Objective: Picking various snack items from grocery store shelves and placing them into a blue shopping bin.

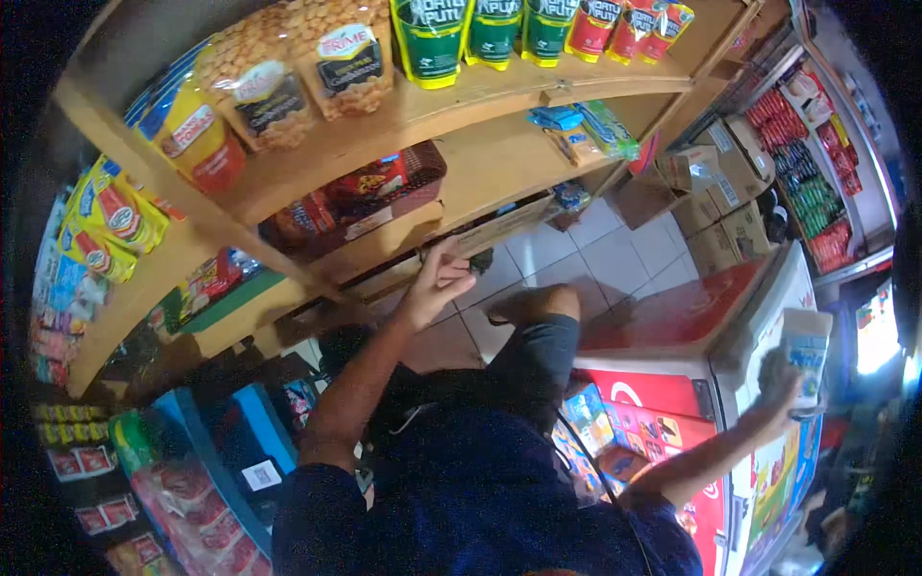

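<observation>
My left hand (436, 284) hangs over the lowest shelf edge, with fingers partly curled, apart and holding nothing. A cardboard carton (500, 225) lies just beyond its fingertips. Off to the right, my right hand (784, 392) grips a white container with blue print (808, 353), tilted slightly above the white top of a chest freezer (756, 353). Part of that container is blurred, and my fingers hide some of it. One of my knees (555, 302) is bent over the tiled floor.
A wooden shelf (497, 93) carries green pouches (432, 43), red pouches (594, 29) and bags of snack nuts (346, 61). Below stand dark red snack packs (374, 187). Open cardboard boxes (720, 173) sit on the tiled floor (598, 241). Hanging sachets (814, 180) line the far right.
</observation>
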`<state>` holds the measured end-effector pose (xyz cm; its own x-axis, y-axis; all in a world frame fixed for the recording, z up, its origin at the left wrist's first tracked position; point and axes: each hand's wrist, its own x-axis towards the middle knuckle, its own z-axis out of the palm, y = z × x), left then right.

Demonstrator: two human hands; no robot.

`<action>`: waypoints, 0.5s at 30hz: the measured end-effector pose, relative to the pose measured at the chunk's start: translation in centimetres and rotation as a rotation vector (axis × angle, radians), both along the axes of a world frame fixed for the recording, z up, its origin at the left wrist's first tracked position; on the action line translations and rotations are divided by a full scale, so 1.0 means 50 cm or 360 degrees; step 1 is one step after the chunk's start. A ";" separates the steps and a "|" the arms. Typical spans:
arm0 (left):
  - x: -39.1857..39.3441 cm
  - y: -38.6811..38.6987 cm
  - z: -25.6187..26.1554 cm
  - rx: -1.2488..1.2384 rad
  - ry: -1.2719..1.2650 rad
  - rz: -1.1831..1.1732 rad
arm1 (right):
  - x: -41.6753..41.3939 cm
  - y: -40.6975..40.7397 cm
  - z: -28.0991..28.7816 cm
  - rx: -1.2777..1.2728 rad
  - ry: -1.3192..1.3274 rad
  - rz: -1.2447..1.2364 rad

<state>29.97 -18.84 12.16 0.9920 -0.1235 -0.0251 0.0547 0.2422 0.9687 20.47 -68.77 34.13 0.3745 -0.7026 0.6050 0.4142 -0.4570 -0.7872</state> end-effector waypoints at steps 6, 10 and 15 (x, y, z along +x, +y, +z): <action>0.006 -0.044 -0.076 -0.0086 0.0064 -0.0128 | -0.082 -0.152 0.012 0.0241 0.0521 -0.0380; 0.031 -0.078 -0.067 0.0108 0.0031 -0.0298 | -0.118 -0.224 0.007 -0.0058 0.1249 -0.0758; 0.048 -0.079 -0.065 0.0064 0.0000 -0.0278 | -0.124 -0.304 0.005 -0.0523 0.1400 -0.1103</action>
<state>32.36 -22.79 8.92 0.9556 -0.2928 -0.0335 0.0926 0.1901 0.9774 14.27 -83.95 34.38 0.3529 -0.7788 0.5185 -0.6335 -0.6067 -0.4802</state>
